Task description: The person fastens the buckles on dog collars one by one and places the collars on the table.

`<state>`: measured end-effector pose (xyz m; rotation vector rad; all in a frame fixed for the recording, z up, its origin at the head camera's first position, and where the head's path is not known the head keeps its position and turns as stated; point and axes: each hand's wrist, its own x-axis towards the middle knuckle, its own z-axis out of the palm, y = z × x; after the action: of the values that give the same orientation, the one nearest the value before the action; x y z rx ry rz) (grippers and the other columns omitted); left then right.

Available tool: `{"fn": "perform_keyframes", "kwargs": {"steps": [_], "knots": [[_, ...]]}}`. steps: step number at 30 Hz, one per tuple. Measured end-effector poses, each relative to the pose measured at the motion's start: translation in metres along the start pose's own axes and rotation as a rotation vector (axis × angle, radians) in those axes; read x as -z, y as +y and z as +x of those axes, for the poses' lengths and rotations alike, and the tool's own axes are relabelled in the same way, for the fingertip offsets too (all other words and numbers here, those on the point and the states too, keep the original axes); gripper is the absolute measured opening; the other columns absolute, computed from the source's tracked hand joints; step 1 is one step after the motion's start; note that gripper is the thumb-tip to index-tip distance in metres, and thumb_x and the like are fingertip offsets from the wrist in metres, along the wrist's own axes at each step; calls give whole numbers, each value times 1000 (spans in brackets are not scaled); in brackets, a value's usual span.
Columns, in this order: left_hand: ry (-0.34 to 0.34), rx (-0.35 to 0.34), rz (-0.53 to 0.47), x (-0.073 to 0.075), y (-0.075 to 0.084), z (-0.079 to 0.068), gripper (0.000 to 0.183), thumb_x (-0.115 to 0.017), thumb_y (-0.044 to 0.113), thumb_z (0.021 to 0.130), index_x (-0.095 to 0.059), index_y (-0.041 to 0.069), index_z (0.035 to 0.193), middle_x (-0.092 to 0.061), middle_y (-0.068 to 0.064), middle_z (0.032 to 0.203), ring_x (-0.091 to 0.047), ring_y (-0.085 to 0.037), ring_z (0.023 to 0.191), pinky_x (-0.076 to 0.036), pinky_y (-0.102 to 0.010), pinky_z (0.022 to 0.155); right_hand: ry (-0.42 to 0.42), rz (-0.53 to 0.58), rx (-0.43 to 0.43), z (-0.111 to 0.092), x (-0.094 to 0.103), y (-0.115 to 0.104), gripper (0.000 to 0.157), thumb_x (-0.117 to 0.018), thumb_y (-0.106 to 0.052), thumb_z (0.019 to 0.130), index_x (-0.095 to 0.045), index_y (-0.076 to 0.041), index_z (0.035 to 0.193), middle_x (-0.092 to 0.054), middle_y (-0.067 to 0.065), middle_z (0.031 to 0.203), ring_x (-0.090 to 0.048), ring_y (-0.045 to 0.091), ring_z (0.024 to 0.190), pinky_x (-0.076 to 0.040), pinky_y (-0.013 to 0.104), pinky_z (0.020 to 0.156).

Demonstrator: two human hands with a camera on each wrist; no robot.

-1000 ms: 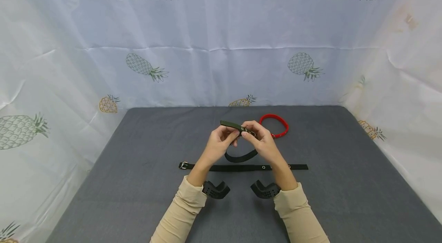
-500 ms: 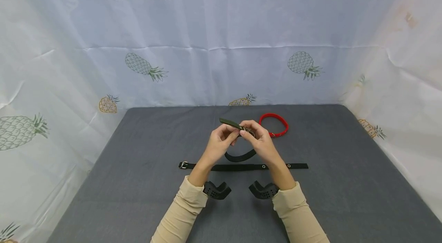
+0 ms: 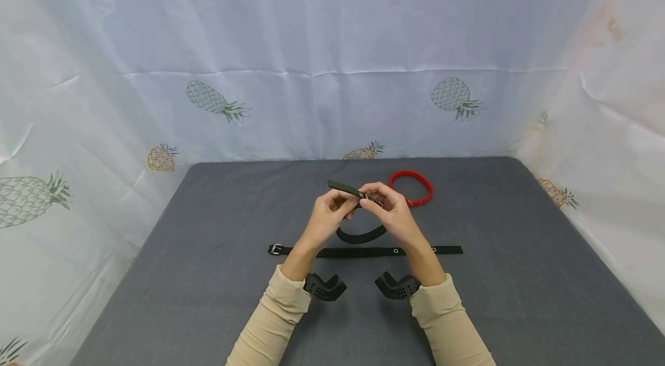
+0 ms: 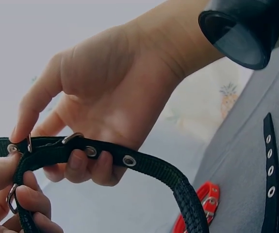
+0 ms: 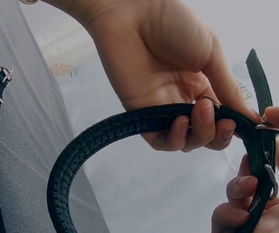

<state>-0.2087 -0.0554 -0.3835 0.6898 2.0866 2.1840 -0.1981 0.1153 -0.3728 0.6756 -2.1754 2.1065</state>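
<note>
Both hands hold a dark green dog collar (image 3: 362, 237) in the air, bent into a loop that hangs below them. In the head view my left hand (image 3: 324, 217) pinches it near the free strap end, which sticks up to the left. My right hand (image 3: 393, 213) grips it at the metal buckle (image 5: 268, 128). A D-ring (image 5: 271, 182) shows close to the buckle in the right wrist view. Metal eyelets (image 4: 129, 160) line the strap in the left wrist view. In the right wrist view the left hand (image 5: 163, 63) curls its fingers under the band.
A black collar (image 3: 358, 253) lies straight across the grey table (image 3: 208, 297), its buckle at the left, passing behind the wrists. Behind the right hand rests a looped red collar (image 3: 411, 174). A pineapple-print curtain (image 3: 317, 118) encloses the table. Black camera mounts (image 3: 324, 287) sit on the wrists.
</note>
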Motion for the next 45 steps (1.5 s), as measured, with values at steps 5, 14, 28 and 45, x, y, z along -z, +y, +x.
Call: {"fn": "perform_keyframes", "kwargs": {"steps": [5, 14, 28, 45], "knots": [[15, 34, -10, 1, -1, 0, 21, -56, 8, 97, -59, -12, 104, -55, 8, 71, -49, -5, 64, -41, -18, 62, -9, 14, 14, -1, 0, -2, 21, -59, -6, 94, -61, -18, 110, -63, -14, 96, -58, 3, 90, -50, 24, 85], [14, 40, -26, 2, 1, -1, 17, -57, 5, 95, -57, -10, 105, -55, 10, 74, -49, -4, 65, -43, -18, 64, -35, 14, 27, -1, 3, -1, 19, -60, -5, 93, -62, -17, 108, -66, -14, 92, -61, 7, 88, -51, 25, 85], [43, 73, 3, 0, 2, 0, 18, -57, 4, 94, -58, -9, 107, -57, 10, 79, -49, -4, 68, -42, -18, 65, -5, -47, -61, -1, 4, -1, 26, -53, -16, 99, -57, 0, 118, -60, -17, 97, -52, 4, 84, -47, 20, 76], [-41, 27, 86, 0, 4, -1, 24, -56, 8, 96, -57, -6, 116, -62, -24, 104, -53, -2, 77, -46, -21, 73, 25, -77, -123, 1, 4, -2, 31, -43, -13, 102, -55, 7, 122, -61, -20, 93, -54, 5, 79, -46, 24, 73]]}}
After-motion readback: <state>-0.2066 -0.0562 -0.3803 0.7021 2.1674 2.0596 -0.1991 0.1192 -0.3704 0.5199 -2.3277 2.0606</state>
